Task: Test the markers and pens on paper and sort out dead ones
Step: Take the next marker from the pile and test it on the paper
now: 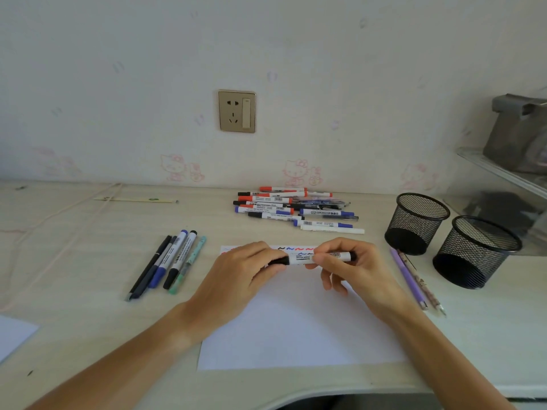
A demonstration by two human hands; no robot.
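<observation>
A black-capped marker (313, 258) lies level above the far edge of the paper (296, 327), held at both ends. The left hand (245, 273) grips its cap end; the right hand (349, 267) pinches the barrel. Coloured test squiggles (296, 249) line the paper's far edge. Untested markers (296, 210) pile near the surface's far edge; five pens (168, 263) lie left, two mesh cups (450, 238) right.

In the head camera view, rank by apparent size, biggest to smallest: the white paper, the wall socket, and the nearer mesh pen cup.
1. white paper
2. nearer mesh pen cup
3. wall socket

The socket sits farther away, so only apparent size is ranked.
</observation>
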